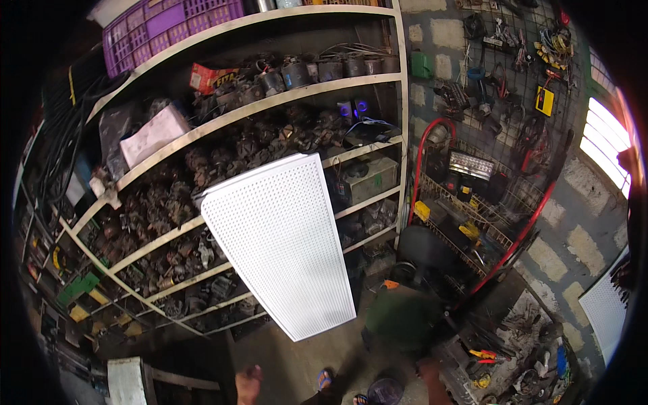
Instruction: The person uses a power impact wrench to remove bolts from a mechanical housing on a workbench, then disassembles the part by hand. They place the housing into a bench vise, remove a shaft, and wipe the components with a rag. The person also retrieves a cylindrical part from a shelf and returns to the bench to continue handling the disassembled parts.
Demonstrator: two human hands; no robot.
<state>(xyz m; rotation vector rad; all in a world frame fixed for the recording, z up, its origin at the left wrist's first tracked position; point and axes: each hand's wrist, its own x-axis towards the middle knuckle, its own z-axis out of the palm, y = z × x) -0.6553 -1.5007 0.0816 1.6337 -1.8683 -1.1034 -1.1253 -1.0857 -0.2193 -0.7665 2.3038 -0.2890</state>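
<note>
A long white panel [283, 243] covered in small holes stands tilted in front of the shelves, its lower end close to the floor. Low in the picture, my left hand [248, 385] hangs below and left of the panel, apart from it, with nothing visible in it. How far its fingers are curled is too small to make out. My right hand [428, 370] is dark and smeared, beside a dark green seat-like thing [403, 314] and left of a pile of tools and parts. Whether it touches anything cannot be seen.
Metal shelves [263, 101] full of greasy machine parts rise ahead, with a purple crate [172, 30] on top. A red-framed rack [424, 158] stands right of them. A cluttered workbench [513, 358] lies at lower right. My sandaled foot [325, 379] is beside a dark round container [385, 389].
</note>
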